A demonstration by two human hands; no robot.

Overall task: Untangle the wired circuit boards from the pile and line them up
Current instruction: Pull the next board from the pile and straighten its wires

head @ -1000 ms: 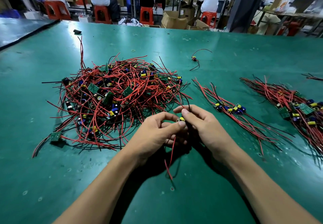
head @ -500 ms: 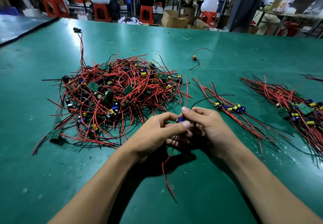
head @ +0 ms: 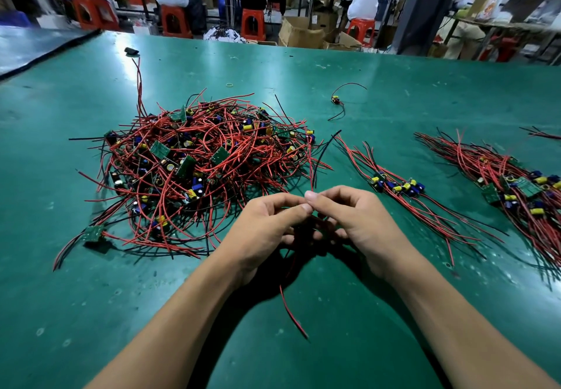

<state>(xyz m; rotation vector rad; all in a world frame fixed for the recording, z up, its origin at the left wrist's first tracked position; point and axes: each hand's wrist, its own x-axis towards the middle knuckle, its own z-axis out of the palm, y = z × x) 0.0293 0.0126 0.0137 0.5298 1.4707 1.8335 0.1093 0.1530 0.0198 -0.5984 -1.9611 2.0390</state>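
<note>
The fingers (head: 291,210) of the left hand (head: 264,231) are curling inward and meeting the fingers (head: 328,197) of the right hand (head: 361,224) tip to tip, low over the green worktop (head: 91,297) near its front. Both sets of fingers are pinching a red wire (head: 310,173), which is rising from the pinch toward the right edge of the pile (head: 197,170). A black wire (head: 320,155) is running up beside it and bending off to the right. Below the hands, a loose red end (head: 291,312) is trailing down toward the person and lying across the worktop. Whether a board is sitting between the palms cannot be told, since the hands are covering that spot.

The pile of tangled red and black wires and small green boards is lying just beyond and to the left of the hands, with several wire tips spreading out over the worktop around it. To the right of the hands, a sorted row (head: 400,188) of boards is lying side by side, wires fanning out at both ends. Farther right, a thicker bundle (head: 516,188) is lying at a similar slant. A single board (head: 335,100) with curling wires is sitting alone beyond the row, well apart from the pile.
</note>
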